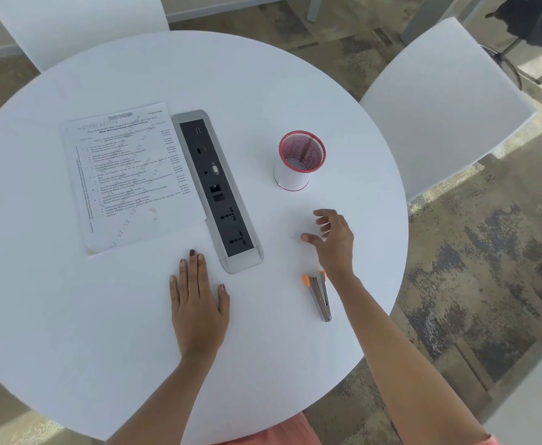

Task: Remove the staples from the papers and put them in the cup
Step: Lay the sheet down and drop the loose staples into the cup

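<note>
Head view: our left hand (197,300) lies flat and empty beside the socket strip's (218,191) near end, our right hand (330,242) loose and empty right of it. The papers (131,175) lie left, the cup (298,162) right; we should grip the staple remover (319,297) first.

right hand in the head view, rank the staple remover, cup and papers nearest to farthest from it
1. staple remover, by the wrist of the right hand
2. cup, ahead of its fingers
3. papers, far left beyond the power strip
</note>
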Motion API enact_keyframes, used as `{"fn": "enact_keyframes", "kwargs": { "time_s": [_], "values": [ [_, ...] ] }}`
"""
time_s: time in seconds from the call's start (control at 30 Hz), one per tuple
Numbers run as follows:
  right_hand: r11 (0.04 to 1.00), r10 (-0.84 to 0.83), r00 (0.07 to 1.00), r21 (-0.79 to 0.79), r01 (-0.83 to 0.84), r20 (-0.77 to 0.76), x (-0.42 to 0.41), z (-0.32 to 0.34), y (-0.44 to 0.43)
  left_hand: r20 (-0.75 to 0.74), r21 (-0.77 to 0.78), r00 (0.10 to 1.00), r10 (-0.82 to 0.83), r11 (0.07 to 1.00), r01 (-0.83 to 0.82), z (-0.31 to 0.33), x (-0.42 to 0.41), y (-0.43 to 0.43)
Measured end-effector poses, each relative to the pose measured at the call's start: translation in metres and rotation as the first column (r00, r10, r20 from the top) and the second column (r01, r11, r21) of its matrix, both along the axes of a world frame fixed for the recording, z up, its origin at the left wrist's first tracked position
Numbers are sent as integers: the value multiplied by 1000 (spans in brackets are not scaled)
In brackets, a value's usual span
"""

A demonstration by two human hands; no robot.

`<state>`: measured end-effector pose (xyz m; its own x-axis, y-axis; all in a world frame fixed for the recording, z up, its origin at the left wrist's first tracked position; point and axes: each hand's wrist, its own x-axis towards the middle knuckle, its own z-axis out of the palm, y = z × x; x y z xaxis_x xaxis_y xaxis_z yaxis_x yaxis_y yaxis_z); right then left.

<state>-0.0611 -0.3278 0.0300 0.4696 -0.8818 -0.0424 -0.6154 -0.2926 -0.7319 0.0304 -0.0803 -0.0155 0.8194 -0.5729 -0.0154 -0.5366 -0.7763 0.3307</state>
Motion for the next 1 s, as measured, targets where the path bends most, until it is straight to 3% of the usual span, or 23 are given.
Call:
{"fn": "enact_keyframes", "kwargs": {
  "time_s": [0.1,0.23,0.33,0.5,0.7,0.87,1.0],
  "values": [
    [999,23,998,-30,-25,-59,-11,0,-7,-2,0,1000,-2,1000,2,0,-1,0],
    [985,146,942,-44,-166,-302,-25,2,-16,0,-4,1000,0,1000,0,0,0,1],
    [976,178,903,-46,-212,-391,-24,2,-15,-1,-7,1000,-1,1000,1,0,0,1],
    [987,121,929,-57,-150,-350,-3,-2,-18,3,-6,1000,-1,1000,1,0,0,1],
    [984,164,977,93,-152,-135,-14,4,-40,5,-12,1000,-1,1000,1,1,0,0],
    [936,343,910,167,-310,-233,-33,6,-45,2,-16,1000,2,1000,-2,0,0,0],
    [955,295,913,108,-275,-280,-22,4,-40,8,-12,1000,4,1000,-4,-1,0,1]
  ]
}}
